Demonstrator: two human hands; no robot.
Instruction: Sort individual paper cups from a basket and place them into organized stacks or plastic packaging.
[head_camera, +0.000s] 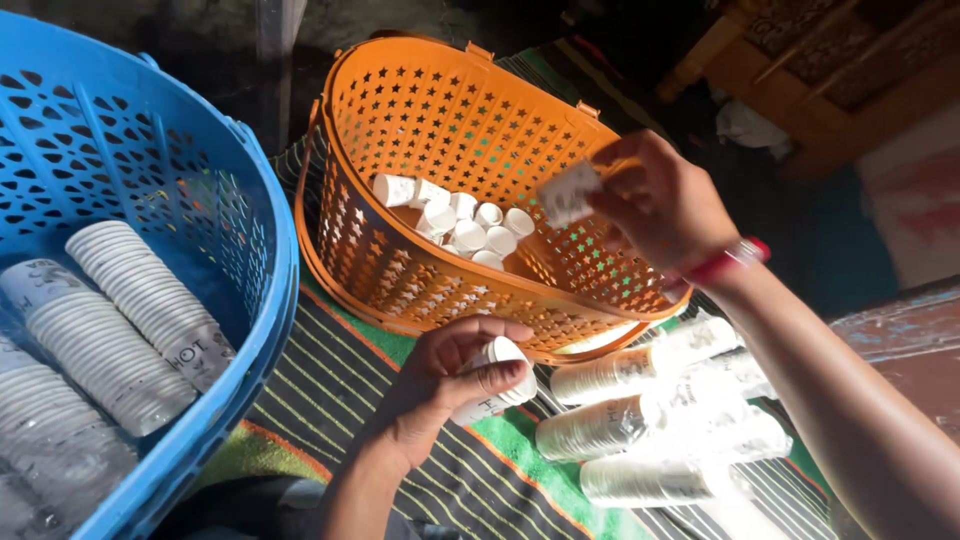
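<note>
My left hand (452, 375) grips a short stack of small white paper cups (497, 378) just in front of the orange perforated basket (400, 270). Over the basket's right side, my right hand (665, 205) pinches a single white paper cup (568, 194) between its fingertips. Several loose white cups (462, 222) lie on the bottom of the orange basket. A red band circles my right wrist.
A large blue perforated basket (230, 180) at the left holds long sleeves of stacked white cups (140, 300). More plastic-wrapped cup sleeves (640, 420) lie on the green striped mat (500, 480) at lower right. Wooden furniture stands at the top right.
</note>
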